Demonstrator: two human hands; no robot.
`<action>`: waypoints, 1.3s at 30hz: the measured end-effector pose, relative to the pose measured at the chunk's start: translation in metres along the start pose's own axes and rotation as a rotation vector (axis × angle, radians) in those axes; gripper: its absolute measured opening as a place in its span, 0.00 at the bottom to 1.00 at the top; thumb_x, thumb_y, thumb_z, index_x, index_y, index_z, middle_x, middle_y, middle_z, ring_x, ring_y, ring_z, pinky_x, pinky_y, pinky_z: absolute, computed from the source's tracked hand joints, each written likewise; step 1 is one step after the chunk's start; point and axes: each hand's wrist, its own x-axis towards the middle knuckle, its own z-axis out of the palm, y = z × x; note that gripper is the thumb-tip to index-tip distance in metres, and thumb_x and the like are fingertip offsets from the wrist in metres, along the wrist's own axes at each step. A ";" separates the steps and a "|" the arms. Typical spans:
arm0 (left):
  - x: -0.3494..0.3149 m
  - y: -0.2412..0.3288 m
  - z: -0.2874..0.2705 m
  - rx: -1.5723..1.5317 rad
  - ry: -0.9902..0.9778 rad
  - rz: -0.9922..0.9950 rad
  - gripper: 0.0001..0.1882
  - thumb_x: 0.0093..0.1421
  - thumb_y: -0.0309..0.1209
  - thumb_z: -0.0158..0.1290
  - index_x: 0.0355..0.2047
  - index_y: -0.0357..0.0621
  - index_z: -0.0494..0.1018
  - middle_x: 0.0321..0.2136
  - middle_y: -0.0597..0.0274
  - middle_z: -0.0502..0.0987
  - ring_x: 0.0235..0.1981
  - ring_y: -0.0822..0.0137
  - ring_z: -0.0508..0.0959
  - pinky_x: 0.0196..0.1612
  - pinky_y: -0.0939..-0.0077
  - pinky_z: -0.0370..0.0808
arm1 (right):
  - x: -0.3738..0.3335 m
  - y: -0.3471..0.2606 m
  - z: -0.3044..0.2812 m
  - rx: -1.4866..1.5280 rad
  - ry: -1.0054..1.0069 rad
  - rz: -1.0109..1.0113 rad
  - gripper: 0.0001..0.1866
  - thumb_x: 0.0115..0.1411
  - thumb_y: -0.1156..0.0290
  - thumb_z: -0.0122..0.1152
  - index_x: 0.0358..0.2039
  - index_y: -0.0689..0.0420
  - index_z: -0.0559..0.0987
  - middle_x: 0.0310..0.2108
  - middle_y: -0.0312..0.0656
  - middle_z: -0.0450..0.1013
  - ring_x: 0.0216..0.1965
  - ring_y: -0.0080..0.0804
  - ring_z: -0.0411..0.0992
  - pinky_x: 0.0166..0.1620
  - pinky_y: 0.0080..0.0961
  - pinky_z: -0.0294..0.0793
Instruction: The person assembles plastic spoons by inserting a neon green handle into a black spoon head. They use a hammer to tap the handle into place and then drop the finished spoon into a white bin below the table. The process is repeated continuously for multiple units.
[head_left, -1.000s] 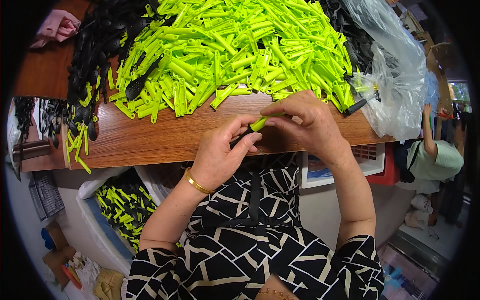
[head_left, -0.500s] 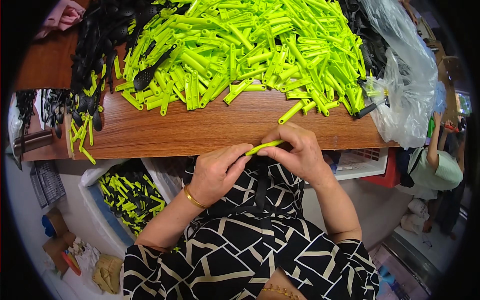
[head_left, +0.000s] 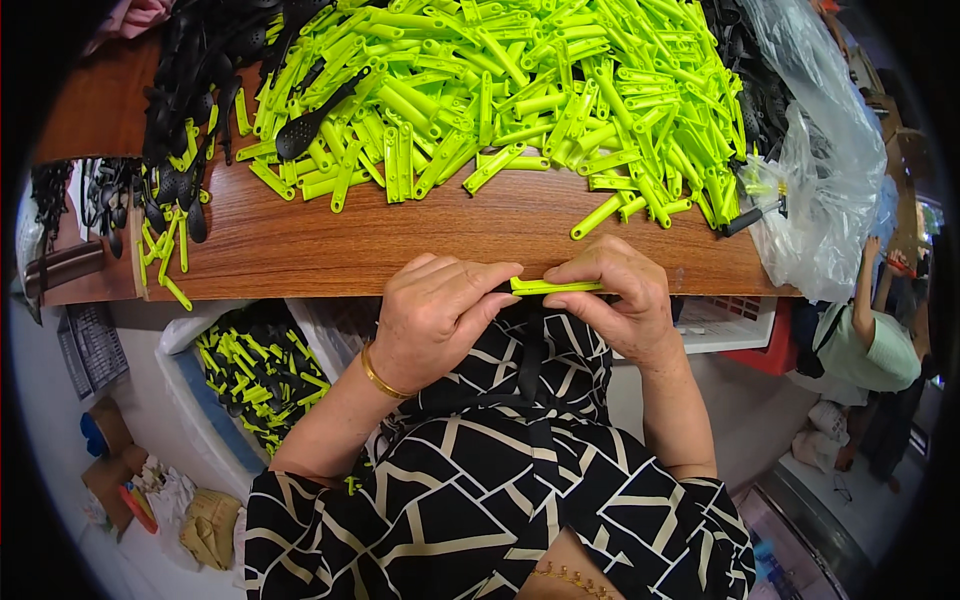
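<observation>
Between my hands, at the table's front edge, is a slim lime-green plastic handle (head_left: 550,287) with a groove along it. My right hand (head_left: 630,300) pinches its right part between thumb and fingers, covering that end. The thumb and fingertips of my left hand (head_left: 430,318) close on the left end of the same handle. Beyond the hands, a large heap of loose lime-green handles (head_left: 500,100) covers the brown wooden table (head_left: 330,250). One black slotted spoon head (head_left: 297,137) lies on the heap's left side.
Black utensils (head_left: 190,110) pile up at the table's left, some with green handles. Clear plastic bags (head_left: 820,190) lie at the right. Below the table's left stands a lined bin (head_left: 180,350) of black and green utensils; a white crate (head_left: 750,330) sits under the right.
The handle has shifted right and now lies more level, with its grooved side showing. My hands are slightly farther apart. The whole view has shifted a little.
</observation>
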 end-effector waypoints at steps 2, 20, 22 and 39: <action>-0.005 0.001 0.002 -0.056 -0.023 -0.033 0.15 0.55 0.26 0.64 0.44 0.41 0.80 0.29 0.58 0.82 0.28 0.60 0.80 0.34 0.69 0.72 | 0.001 -0.002 -0.001 0.018 -0.045 0.002 0.10 0.52 0.67 0.74 0.33 0.56 0.84 0.29 0.37 0.79 0.30 0.36 0.75 0.33 0.31 0.72; -0.048 -0.005 0.043 -0.824 -0.209 -0.822 0.14 0.72 0.31 0.48 0.41 0.31 0.79 0.25 0.61 0.81 0.22 0.78 0.75 0.29 0.85 0.72 | -0.024 0.032 -0.031 0.014 0.252 0.236 0.14 0.58 0.71 0.70 0.45 0.59 0.81 0.26 0.36 0.76 0.24 0.22 0.72 0.29 0.23 0.71; -0.048 -0.008 0.048 -0.852 -0.162 -0.838 0.16 0.73 0.32 0.47 0.41 0.30 0.78 0.26 0.58 0.81 0.23 0.77 0.75 0.31 0.84 0.73 | -0.040 0.066 -0.075 -0.134 0.631 0.429 0.09 0.67 0.69 0.60 0.44 0.58 0.82 0.26 0.38 0.78 0.25 0.20 0.74 0.30 0.25 0.72; -0.036 0.010 0.061 -0.922 -0.129 -0.883 0.17 0.73 0.33 0.46 0.42 0.29 0.76 0.27 0.60 0.80 0.24 0.76 0.74 0.33 0.83 0.72 | -0.099 0.074 -0.064 0.567 0.905 0.353 0.35 0.72 0.73 0.49 0.73 0.45 0.45 0.56 0.61 0.71 0.29 0.26 0.74 0.31 0.21 0.74</action>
